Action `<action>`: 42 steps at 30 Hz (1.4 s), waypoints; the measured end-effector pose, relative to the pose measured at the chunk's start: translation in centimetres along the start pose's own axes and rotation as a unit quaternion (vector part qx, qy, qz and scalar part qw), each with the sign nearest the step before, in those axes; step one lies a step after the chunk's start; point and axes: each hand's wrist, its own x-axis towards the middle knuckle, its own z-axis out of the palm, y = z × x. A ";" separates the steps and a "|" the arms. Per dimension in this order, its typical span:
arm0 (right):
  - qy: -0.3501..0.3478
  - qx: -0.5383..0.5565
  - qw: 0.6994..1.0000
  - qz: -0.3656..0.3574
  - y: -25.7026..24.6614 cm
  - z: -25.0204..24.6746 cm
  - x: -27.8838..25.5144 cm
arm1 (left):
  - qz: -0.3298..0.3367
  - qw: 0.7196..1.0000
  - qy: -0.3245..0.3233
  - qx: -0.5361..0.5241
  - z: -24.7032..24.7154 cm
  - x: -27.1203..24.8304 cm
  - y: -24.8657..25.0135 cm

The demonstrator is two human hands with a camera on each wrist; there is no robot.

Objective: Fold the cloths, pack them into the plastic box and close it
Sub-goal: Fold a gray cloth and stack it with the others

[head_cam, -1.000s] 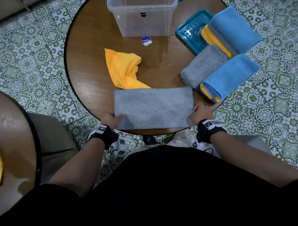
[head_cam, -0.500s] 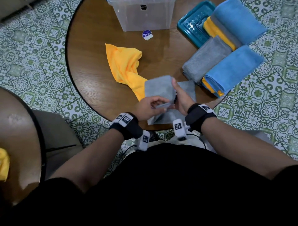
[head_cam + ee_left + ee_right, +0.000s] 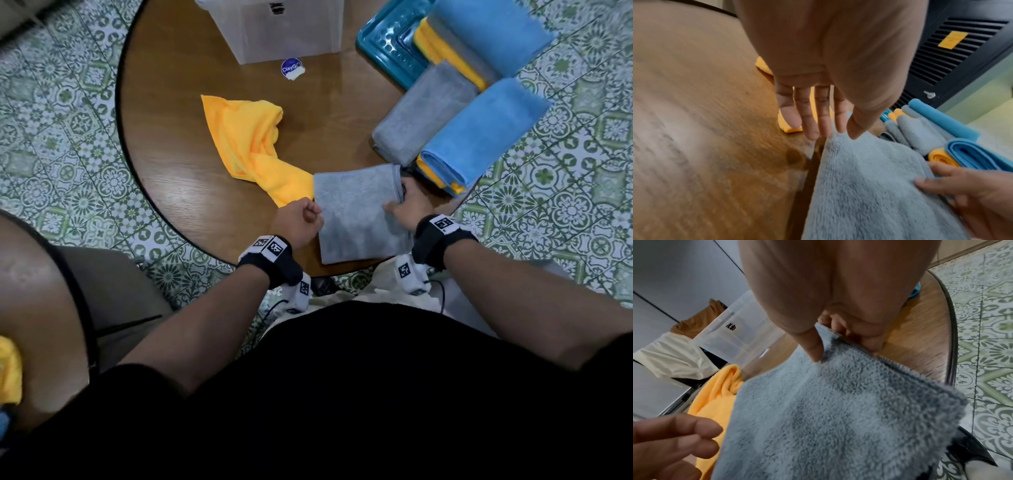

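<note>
A grey cloth (image 3: 356, 212) lies folded in half at the table's near edge, one corner over the rim. My right hand (image 3: 399, 205) pinches its right edge, thumb on top (image 3: 812, 350) and fingers underneath. My left hand (image 3: 305, 219) hovers at the cloth's left edge; the left wrist view shows its fingers (image 3: 812, 123) straight and holding nothing. A crumpled yellow cloth (image 3: 250, 144) lies just left of the grey one, its tail tucked under the corner. The clear plastic box (image 3: 277, 31) stands open at the far side.
A teal lid (image 3: 383, 48) lies at the far right under folded blue, yellow and grey cloths (image 3: 479, 133). A round sticker (image 3: 291, 68) sits before the box. The wooden table (image 3: 191, 171) is round; a second table (image 3: 34, 291) stands at the left.
The grey cloth was spread wide; my left hand carried its left end over to the right, halving it, then let go and drew back left. My right hand keeps the right edge.
</note>
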 end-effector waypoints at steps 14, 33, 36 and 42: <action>-0.083 -0.306 0.940 -0.128 1.2 1.0 -0.7 | -0.089 0.996 0.025 0.010 1.6 1.2 -2.1; -0.177 -0.483 0.831 -0.214 1.5 2.8 -3.6 | 0.273 0.925 -0.114 0.239 0.7 -1.3 -3.3; -0.161 -0.495 0.828 -0.209 1.5 3.1 -3.9 | 0.223 0.962 -0.094 0.127 0.6 -1.4 -3.4; -0.086 -0.403 0.896 -0.164 1.3 1.8 -2.7 | 0.089 0.995 -0.051 0.004 -0.8 -0.9 -2.2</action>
